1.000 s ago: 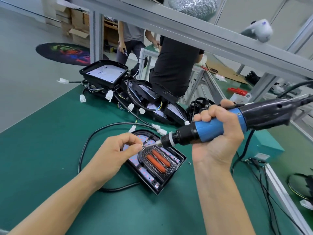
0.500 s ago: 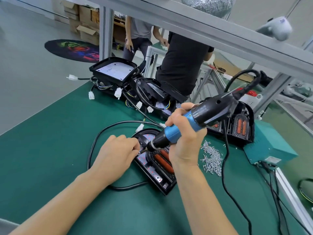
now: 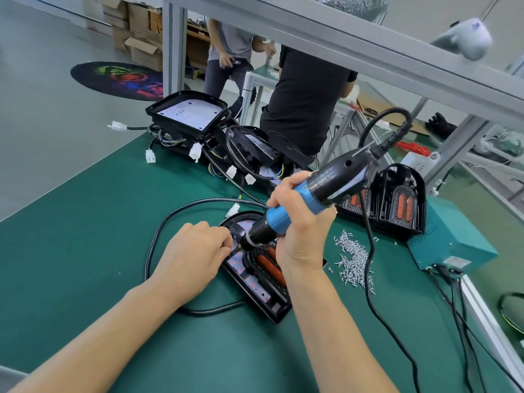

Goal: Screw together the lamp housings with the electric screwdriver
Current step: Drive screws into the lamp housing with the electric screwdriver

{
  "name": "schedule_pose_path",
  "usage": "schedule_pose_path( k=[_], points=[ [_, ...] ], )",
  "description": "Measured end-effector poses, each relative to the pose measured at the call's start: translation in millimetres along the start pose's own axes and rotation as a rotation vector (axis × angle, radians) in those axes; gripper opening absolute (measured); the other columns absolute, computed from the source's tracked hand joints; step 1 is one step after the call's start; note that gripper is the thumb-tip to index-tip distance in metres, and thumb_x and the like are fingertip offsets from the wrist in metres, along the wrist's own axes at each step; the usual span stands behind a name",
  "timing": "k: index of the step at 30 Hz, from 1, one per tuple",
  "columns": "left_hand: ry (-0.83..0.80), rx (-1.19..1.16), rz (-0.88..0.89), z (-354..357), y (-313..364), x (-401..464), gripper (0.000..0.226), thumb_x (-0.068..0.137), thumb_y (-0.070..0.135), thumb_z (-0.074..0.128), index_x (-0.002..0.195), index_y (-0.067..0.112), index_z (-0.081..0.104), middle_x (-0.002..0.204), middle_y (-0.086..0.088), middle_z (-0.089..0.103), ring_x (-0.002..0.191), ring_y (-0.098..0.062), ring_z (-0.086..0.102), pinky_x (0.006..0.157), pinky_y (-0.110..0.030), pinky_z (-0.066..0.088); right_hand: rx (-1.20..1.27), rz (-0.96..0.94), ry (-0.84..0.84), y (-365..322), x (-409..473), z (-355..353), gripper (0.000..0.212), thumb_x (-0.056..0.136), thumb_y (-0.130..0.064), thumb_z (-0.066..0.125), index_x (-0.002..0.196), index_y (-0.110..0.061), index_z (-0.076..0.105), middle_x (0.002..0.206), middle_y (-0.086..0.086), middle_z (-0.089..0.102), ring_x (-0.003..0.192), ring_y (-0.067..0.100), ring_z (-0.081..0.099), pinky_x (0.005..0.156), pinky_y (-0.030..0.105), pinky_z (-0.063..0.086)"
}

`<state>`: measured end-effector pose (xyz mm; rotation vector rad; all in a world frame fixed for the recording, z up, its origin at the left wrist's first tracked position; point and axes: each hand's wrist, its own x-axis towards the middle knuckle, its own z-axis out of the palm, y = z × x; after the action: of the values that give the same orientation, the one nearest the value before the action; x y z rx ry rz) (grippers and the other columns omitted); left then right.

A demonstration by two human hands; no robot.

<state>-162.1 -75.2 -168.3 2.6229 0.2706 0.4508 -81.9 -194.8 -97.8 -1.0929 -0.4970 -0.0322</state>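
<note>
your right hand (image 3: 297, 222) wraps the electric screwdriver (image 3: 309, 205); your left hand (image 3: 195, 256), fingers curled, pinches near its tip. the lamp housing (image 3: 263, 287) at frame centre looks rigid and light, so hold its rim.

Green bench mat (image 3: 85, 251), lamp housing (image 3: 263, 296), loose screws (image 3: 353, 259)

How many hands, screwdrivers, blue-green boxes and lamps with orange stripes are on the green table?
hands: 2
electric screwdriver: 1
teal box: 1
lamps with orange stripes: 3
Total: 7
</note>
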Motion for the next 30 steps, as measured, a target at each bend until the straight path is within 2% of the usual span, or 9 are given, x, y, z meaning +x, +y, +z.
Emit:
schedule_pose_path(
  k=[3,6,12,16,20,23,25,27,30],
  points=[
    [0.001,0.043,0.014,0.1,1.2,0.6,0.010,0.094,0.030,0.047,0.087,0.029,0.052,0.076,0.008,0.047,0.081,-0.020,0.046,0.080,-0.029,0.035,0.005,-0.006,-0.031,-0.7,-0.3,0.8,0.026,0.069,0.002,0.059,0.064,-0.024,0.058,0.060,0.000,0.051,0.058,0.020,0.046,0.057,0.025,0.043],
    [0.018,0.075,0.037,-1.3,4.3,1.1,0.010,0.094,0.027,0.049,0.087,0.025,0.055,0.073,0.009,0.044,0.074,-0.018,0.040,0.076,-0.027,0.031,0.026,-0.002,-0.040,-3.2,-2.1,1.8,0.029,0.069,0.003,0.058,0.068,-0.026,0.060,0.062,-0.002,0.050,0.057,0.019,0.046,0.058,0.025,0.043],
    [0.036,0.109,0.053,-7.8,13.5,2.7,0.013,0.088,0.017,0.061,0.076,0.020,0.058,0.060,0.013,0.039,0.063,-0.020,0.037,0.068,-0.031,0.027,0.106,-0.020,0.060,-15.6,-2.4,-5.2,0.030,0.067,0.004,0.060,0.082,-0.022,0.060,0.063,0.007,0.049,0.054,0.017,0.048,0.060,0.022,0.046],
    [0.060,0.062,0.060,-9.3,29.0,8.4,0.016,0.089,0.013,0.060,0.076,0.020,0.056,0.070,0.007,0.057,0.072,-0.025,0.051,0.068,-0.032,0.027,0.130,-0.079,0.130,-30.4,-0.5,-23.3,0.030,0.067,0.004,0.060,0.089,-0.016,0.057,0.061,0.006,0.050,0.054,0.016,0.050,0.060,0.023,0.046],
    [0.107,0.030,0.177,-7.0,64.3,26.7,0.016,0.090,0.014,0.058,0.075,0.020,0.054,0.066,0.007,0.054,0.068,-0.026,0.050,0.068,-0.033,0.024,0.122,-0.164,0.212,-48.5,4.1,-50.0,0.027,0.067,0.002,0.059,0.088,-0.015,0.056,0.057,0.001,0.052,0.053,0.018,0.050,0.062,0.026,0.045],
    [0.102,0.102,0.302,4.8,95.9,49.1,0.013,0.091,0.021,0.056,0.079,0.023,0.054,0.072,0.006,0.055,0.080,-0.026,0.055,0.073,-0.036,0.029,0.097,-0.224,0.277,-63.0,9.8,-74.5,0.027,0.067,0.003,0.058,0.087,-0.014,0.056,0.055,0.001,0.052,0.054,0.021,0.048,0.060,0.028,0.042],
    [0.063,0.204,0.352,20.5,115.6,65.6,0.009,0.093,0.028,0.051,0.088,0.028,0.058,0.086,0.006,0.061,0.092,-0.022,0.056,0.078,-0.035,0.029,0.068,-0.249,0.325,-69.3,13.6,-91.1,0.027,0.067,0.004,0.058,0.088,-0.012,0.055,0.056,0.000,0.052,0.053,0.020,0.048,0.057,0.026,0.043],
    [-0.015,0.318,0.365,40.0,131.6,81.6,0.013,0.093,0.031,0.049,0.096,0.030,0.062,0.100,0.007,0.062,0.101,-0.019,0.053,0.080,-0.034,0.027,0.029,-0.263,0.384,-72.8,16.5,-107.1,0.027,0.067,0.003,0.059,0.089,-0.012,0.055,0.056,0.000,0.052,0.054,0.020,0.048,0.058,0.026,0.043],
    [-0.155,0.344,0.323,66.9,149.3,99.2,0.018,0.092,0.024,0.050,0.094,0.027,0.067,0.100,0.005,0.066,0.101,-0.021,0.053,0.076,-0.034,0.021,-0.006,-0.280,0.444,-74.4,18.3,-128.3,0.026,0.068,0.001,0.060,0.088,-0.014,0.055,0.057,-0.001,0.052,0.054,0.019,0.050,0.058,0.024,0.044]
  ],
)
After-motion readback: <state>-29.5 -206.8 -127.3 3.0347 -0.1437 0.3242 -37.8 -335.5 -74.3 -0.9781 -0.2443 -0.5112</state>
